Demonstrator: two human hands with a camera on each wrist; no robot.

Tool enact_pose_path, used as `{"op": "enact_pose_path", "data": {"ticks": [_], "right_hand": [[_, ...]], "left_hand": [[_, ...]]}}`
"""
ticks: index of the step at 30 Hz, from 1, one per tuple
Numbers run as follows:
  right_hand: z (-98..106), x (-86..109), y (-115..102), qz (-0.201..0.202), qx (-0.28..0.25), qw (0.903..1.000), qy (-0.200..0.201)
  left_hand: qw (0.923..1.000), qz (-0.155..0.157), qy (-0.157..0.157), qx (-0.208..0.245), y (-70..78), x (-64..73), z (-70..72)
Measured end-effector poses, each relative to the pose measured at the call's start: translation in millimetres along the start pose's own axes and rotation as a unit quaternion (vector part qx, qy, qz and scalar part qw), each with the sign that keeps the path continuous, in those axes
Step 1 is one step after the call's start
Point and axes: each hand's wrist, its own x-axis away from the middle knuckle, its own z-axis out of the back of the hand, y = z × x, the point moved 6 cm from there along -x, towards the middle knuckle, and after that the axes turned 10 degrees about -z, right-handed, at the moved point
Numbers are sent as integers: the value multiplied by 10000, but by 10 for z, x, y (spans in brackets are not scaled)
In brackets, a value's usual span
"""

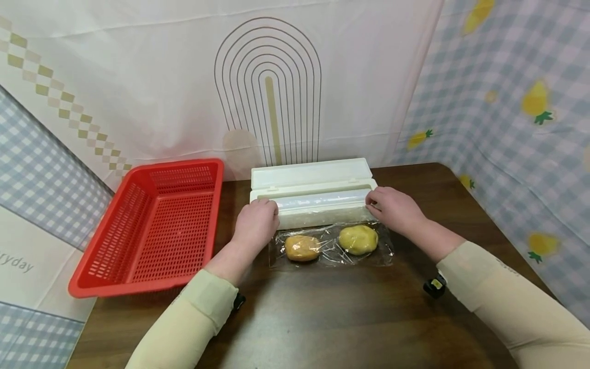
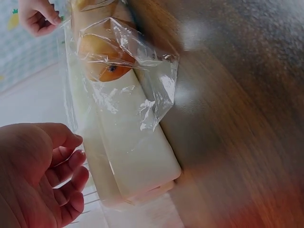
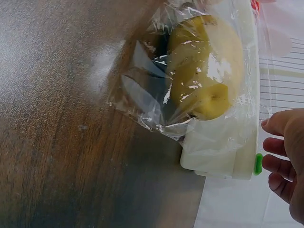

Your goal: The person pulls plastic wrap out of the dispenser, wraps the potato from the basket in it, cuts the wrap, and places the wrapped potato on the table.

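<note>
A white cling film dispenser box [image 1: 304,219] lies on the table with its lid [image 1: 311,173] raised at the back and a film roll [image 1: 322,199] inside. Clear cling film [image 1: 328,245] stretches from its front over an orange-yellow rounded item [image 1: 301,248] and a yellow, lumpy, potato-like item [image 1: 358,239]. At the box's left end, my left hand [image 1: 258,219] pinches the film's edge between thumb and curled fingers. My right hand [image 1: 392,207] pinches the opposite edge at the right end. In the right wrist view the film runs up to the thumb tip [image 3: 267,121].
A red perforated plastic basket [image 1: 177,230] stands on the left of the brown wooden table [image 1: 322,318]. Behind the table hangs a white patterned curtain [image 1: 359,77], with checked cloth [image 1: 516,128] along the right. A small green piece [image 3: 258,164] sits on the box's end.
</note>
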Motion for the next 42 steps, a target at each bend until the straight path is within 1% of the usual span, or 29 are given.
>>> {"op": "enact_pose_path", "data": {"ticks": [8,13,15,19,22,25,29,33,38,42], "right_hand": [[51,18,-17,-172,-154,9997,-80],[57,26,-15,-170,-209,9996,-85],[61,30,-19,-147,-213,9996,-88],[70,44,-18,-128,-215,9996,-92],[77,67,-16,-104,-235,9997,-30],[77,109,-14,-43,-280,9996,46],[76,187,-16,51,-288,9995,111],[93,282,-25,83,-254,9996,132],[109,416,-60,186,-190,9994,216],[87,534,-97,437,-164,9986,259]], "left_hand": [[9997,-194,128,88,2,4,34],[9993,-258,183,189,1,10,51],[9990,-240,172,323,1,14,59],[9979,-131,48,631,-4,27,65],[9971,-133,-14,744,4,48,71],[9969,-266,37,740,28,100,84],[9961,-476,231,700,68,203,107],[9946,-558,422,761,110,299,139],[9934,-608,484,842,166,396,151],[9930,-715,475,814,206,480,137]]}}
